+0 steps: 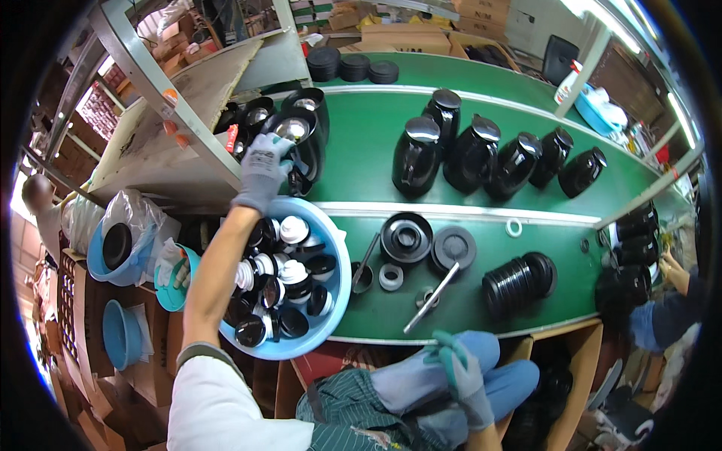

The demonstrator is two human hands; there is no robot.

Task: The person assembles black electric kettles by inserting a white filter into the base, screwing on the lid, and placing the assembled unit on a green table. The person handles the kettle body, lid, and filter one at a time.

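My left hand (263, 173), in a grey glove, reaches over the blue basin to the back left, its fingers closed at the rim of a glossy black jug (314, 154). That jug has no lid, and its shiny metal inside shows; how the fingers wrap its far side is hidden. Similar open jugs (257, 114) stand beside it. Below my left forearm, the blue basin (342, 289) holds several black-and-white stoppers (293, 272). My right hand (466, 379), in a grey and green glove, rests over my lap with its fingers stretched out and nothing visible in them.
Several lidded black jugs (417, 158) stand on the green conveyor (353, 165). Nearer are stacked black rings (515, 286), a round black part (406, 239), a metal rod (432, 299) and a white ring (514, 227). A metal post (180, 113) rises at left; a person's hand (671, 267) works at right.
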